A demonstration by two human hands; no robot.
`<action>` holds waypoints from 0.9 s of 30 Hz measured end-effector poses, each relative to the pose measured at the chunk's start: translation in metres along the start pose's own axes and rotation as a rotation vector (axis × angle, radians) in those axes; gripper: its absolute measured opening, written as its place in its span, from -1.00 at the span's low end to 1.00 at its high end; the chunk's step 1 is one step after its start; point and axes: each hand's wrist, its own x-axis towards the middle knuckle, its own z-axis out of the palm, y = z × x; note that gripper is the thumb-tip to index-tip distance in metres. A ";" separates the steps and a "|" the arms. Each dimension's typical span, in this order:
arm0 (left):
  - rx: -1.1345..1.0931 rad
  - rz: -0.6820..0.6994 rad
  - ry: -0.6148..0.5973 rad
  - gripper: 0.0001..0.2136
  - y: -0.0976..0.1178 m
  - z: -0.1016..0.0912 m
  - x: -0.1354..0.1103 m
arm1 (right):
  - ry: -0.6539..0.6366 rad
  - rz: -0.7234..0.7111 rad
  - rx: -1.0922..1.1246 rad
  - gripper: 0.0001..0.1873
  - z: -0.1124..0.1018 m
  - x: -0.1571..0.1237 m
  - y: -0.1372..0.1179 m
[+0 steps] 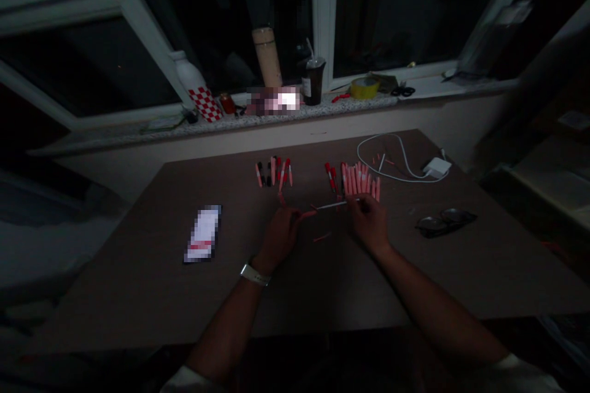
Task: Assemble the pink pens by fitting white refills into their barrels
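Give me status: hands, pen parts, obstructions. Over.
Left hand pinching pink tube; right hand gripping thin pen refill. Pink pen barrels ranked just ahead. Loose pink piece between the hands.

On the desk (115, 295), glasses (445, 222) lie near a white charger (437, 167) and its cable (391, 179); the sill (322, 107) holds a yellow tape roll (364, 88), a lidded cup (313, 81) and what look like scissors (402, 91).

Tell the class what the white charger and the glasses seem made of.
The charger looks like smooth white plastic with a soft sheen. The glasses have dark frames and glossy lenses; plastic or metal, glass or plastic, the dim light cannot settle.
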 end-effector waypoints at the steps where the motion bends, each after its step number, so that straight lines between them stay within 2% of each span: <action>1: -0.002 -0.002 0.004 -0.84 0.000 0.000 0.000 | -0.010 -0.004 0.008 -0.65 0.000 -0.001 0.000; 7: -0.003 0.000 0.036 -0.85 0.001 -0.001 0.000 | -0.073 -0.034 -0.003 -0.64 0.001 -0.001 0.001; 11: -0.001 0.035 0.011 -0.85 0.004 -0.003 0.001 | -0.128 -0.059 -0.039 -0.65 0.003 -0.001 0.005; 16: -0.038 0.066 0.009 -0.87 0.010 -0.001 0.001 | -0.361 -0.176 -0.101 -0.74 0.009 -0.006 0.007; 18: -0.054 0.082 0.018 -0.87 0.011 -0.001 0.000 | -0.412 -0.178 -0.101 -0.76 0.011 -0.009 0.008; 23: -0.076 0.111 0.100 -0.88 0.011 -0.001 -0.004 | -0.398 -0.109 -0.050 -0.75 0.014 -0.014 0.007; 27: -0.082 0.080 0.083 -0.85 0.015 0.000 -0.006 | -0.389 -0.051 -0.014 -0.73 0.014 -0.014 0.002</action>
